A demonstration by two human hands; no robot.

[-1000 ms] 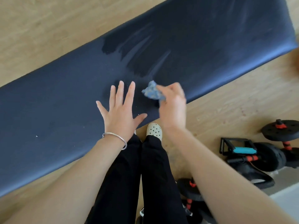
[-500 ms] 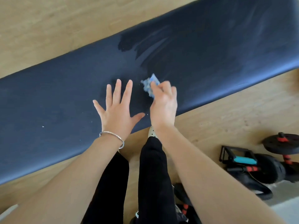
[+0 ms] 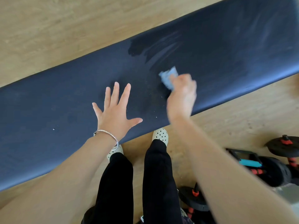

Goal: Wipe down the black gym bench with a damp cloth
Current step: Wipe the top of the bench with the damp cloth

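The black gym bench (image 3: pixel 64 88) runs diagonally across the view from lower left to upper right. Its right half shows dark wet streaks; small pale crumbs dot the middle and left. My left hand (image 3: pixel 114 113) rests flat on the pad near the front edge, fingers spread, a silver bangle on the wrist. My right hand (image 3: pixel 182 96) is motion-blurred and grips a crumpled blue cloth (image 3: pixel 168 76), which sits on the pad just right of centre.
Wood floor lies on both sides of the bench. My legs in black trousers and spotted cream clogs (image 3: pixel 161 135) stand at the front edge. Black dumbbells with red collars (image 3: pixel 284 144) and a black frame with a teal bar (image 3: pixel 249 162) lie on the floor at the right.
My right hand has moved the cloth along the pad, a little to the right of where it was, and is now blurred. The left hand stays flat in place.
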